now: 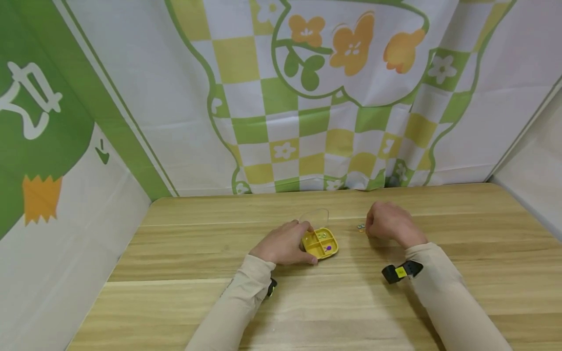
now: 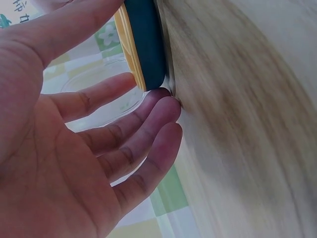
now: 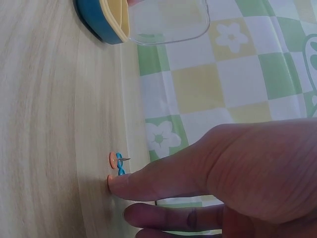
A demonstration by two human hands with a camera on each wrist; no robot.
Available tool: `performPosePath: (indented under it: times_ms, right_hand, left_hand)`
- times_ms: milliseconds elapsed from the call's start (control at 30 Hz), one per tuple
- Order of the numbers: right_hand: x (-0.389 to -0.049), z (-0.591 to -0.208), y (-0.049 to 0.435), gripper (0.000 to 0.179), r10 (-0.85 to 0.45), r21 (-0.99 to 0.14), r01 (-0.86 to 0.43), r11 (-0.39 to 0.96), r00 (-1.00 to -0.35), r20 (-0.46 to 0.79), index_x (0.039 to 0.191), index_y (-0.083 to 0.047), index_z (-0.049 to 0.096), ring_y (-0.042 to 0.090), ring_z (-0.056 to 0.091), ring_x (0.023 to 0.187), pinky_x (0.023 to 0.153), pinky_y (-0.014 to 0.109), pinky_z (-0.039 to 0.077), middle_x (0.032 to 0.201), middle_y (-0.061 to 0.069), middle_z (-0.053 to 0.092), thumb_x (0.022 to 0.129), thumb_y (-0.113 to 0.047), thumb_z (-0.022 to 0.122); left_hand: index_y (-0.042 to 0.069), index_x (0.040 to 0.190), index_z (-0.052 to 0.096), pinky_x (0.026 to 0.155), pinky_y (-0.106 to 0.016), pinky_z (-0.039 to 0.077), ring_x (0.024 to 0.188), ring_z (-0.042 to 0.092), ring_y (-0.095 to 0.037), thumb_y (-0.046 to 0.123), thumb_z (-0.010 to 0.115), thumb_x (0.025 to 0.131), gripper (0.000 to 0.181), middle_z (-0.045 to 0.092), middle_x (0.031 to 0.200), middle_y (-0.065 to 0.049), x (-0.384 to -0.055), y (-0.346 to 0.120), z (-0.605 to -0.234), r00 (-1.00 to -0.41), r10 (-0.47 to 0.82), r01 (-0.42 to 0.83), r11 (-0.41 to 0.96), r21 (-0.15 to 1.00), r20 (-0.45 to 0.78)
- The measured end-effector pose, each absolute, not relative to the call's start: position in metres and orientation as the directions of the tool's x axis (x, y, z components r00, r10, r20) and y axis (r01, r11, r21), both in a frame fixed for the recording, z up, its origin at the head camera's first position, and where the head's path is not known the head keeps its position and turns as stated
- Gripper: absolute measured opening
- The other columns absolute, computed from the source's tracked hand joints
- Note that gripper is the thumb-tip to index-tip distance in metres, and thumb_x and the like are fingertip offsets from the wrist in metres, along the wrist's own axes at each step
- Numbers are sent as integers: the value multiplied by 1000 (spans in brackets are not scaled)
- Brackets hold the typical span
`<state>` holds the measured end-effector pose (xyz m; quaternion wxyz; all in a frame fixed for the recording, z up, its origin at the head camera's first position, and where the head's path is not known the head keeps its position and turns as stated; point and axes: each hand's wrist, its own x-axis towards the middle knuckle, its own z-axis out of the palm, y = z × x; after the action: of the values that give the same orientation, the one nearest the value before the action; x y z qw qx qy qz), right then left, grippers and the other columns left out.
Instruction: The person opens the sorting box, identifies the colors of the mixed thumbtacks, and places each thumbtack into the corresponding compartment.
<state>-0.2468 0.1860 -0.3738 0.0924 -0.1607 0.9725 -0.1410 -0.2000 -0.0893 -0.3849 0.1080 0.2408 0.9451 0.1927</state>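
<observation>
My left hand (image 1: 283, 243) steadies a small yellow-and-blue divided box (image 1: 322, 241), thumb on its near side and index finger at the far side. In the left wrist view, the thumb and index fingertip meet the yellow rim of the box (image 2: 130, 47) while the other fingers curve loosely below it. Its clear lid (image 3: 173, 22) stands raised at the back. A purple thumbtack (image 1: 329, 248) and other small pieces lie in the compartments. To the right, my right hand (image 1: 391, 223) reaches down to several thumbtacks (image 1: 361, 226). Its thumb tip overlaps an orange one (image 3: 110, 182), with the index fingertip apart.
Everything stands on a wooden table (image 1: 325, 307). Behind the table's back edge hangs a checked, flowered curtain (image 1: 281, 117), with a green-and-white panel (image 1: 127, 170) at the left. A black strap (image 1: 401, 271) is on my right wrist.
</observation>
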Motion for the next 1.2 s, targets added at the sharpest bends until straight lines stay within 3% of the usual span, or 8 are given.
performPosePath:
  times_ms: [467,733,967,1200]
  right_hand:
    - [-247,-374,184,16,-344,-312,-290,905,-929,-135,67,-16,72,20,55,67,55,35,44,69,-3,62,79,-7,69]
    - [-248,-374,184,16,-346,-302,-296,906,-930,-127,67,-17,72,19,55,67,55,35,44,70,-3,62,78,-6,69]
    - [-247,-371,183,20,-347,-313,-292,904,-928,-138,65,-15,69,19,53,65,55,34,42,67,-2,59,85,-10,70]
    - [-244,-363,178,13,-387,-348,-327,879,-914,-121,74,-15,72,19,55,70,61,35,45,72,-4,63,87,-15,74]
  left_hand:
    - [5,136,60,111,-42,39,132,51,-31,29,86,83,63,64,129,-11,-201,-95,-382,-847,521,427,788,443,-111]
    - [4,136,60,112,-42,38,133,51,-31,28,86,84,63,63,130,-11,-201,-94,-382,-844,525,435,787,437,-106]
    - [4,136,60,111,-41,40,131,53,-29,30,86,84,63,63,131,-12,-202,-91,-385,-841,532,450,789,419,-97]
    - [5,136,60,105,-39,45,122,58,-25,32,86,84,64,64,129,-11,-202,-89,-385,-844,528,452,794,407,-91]
